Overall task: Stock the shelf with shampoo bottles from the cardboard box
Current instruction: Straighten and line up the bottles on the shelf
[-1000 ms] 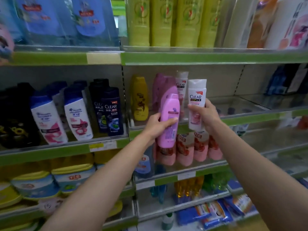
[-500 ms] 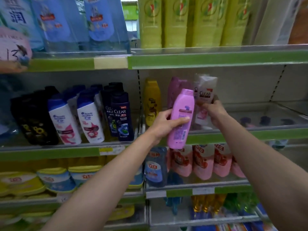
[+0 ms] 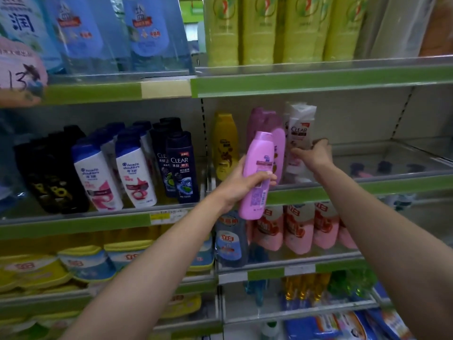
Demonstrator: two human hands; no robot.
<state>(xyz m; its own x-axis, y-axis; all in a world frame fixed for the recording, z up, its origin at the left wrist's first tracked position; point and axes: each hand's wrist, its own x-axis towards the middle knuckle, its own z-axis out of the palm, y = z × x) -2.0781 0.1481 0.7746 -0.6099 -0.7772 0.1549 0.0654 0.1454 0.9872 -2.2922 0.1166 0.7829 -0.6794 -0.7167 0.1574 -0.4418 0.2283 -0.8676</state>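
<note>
The right hand has pushed its white bottle onto the shelf behind the front edge, still gripping it, while the left hand holds a pink bottle waiting in front.

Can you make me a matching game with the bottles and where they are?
Things:
1. Pink plastic bottle with a barcode label
2. White bottle with CLEAR lettering
3. Yellow plastic bottle
4. Dark navy CLEAR bottle

Places:
A. standing left of the shelf divider
B. gripped by the right hand
C. held in the left hand
D. standing untouched beside the pink bottles

Pairs: 1-C, 2-B, 3-D, 4-A
</note>
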